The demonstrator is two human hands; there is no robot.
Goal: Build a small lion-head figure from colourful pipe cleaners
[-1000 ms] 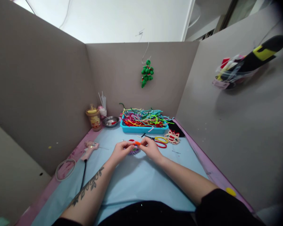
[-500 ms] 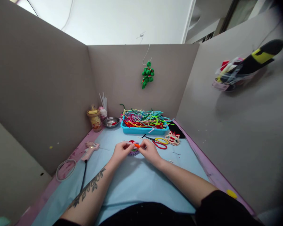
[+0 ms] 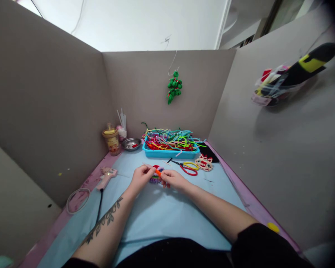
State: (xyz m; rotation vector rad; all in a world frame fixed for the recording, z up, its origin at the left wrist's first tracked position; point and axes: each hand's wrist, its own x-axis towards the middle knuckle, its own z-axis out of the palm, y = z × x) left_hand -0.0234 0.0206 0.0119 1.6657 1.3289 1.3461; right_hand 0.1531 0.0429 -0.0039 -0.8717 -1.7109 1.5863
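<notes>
At the far left of the bench (image 3: 156, 216), a loose wire ring (image 3: 77, 200) lies on the pink edge, with a pink glue gun (image 3: 107, 176) just beside it at about 1 o'clock, its black cord trailing toward the viewer. Farther back in the corner stand a yellow-lidded cup (image 3: 111, 140), a small holder of white sticks (image 3: 122, 126) and a shallow metal dish (image 3: 131, 143). Near the middle of the blue mat, the left hand (image 3: 140, 177) has its fingertips pressed together, pinching the left end of a short orange pipe cleaner piece (image 3: 158, 172). That piece sits between the two hands, at 3 o'clock from the left hand and at 10 o'clock from the right hand (image 3: 173, 179), whose fingers are also curled in and pinching it from the other side. Directly under the fingers lies a small round craft in red and purple (image 3: 155, 179), touching or nearly touching both hands; which cannot be told. At 12 o'clock from the hands sits a blue tray (image 3: 170, 153) heaped with coloured pipe cleaners (image 3: 170, 139). At 2 o'clock from the right hand lie scissors (image 3: 187, 166) with red and yellow handles, and just beyond them a small red-and-white craft piece (image 3: 204, 162). A green pipe cleaner ornament (image 3: 174, 87) hangs on the back wall.
</notes>
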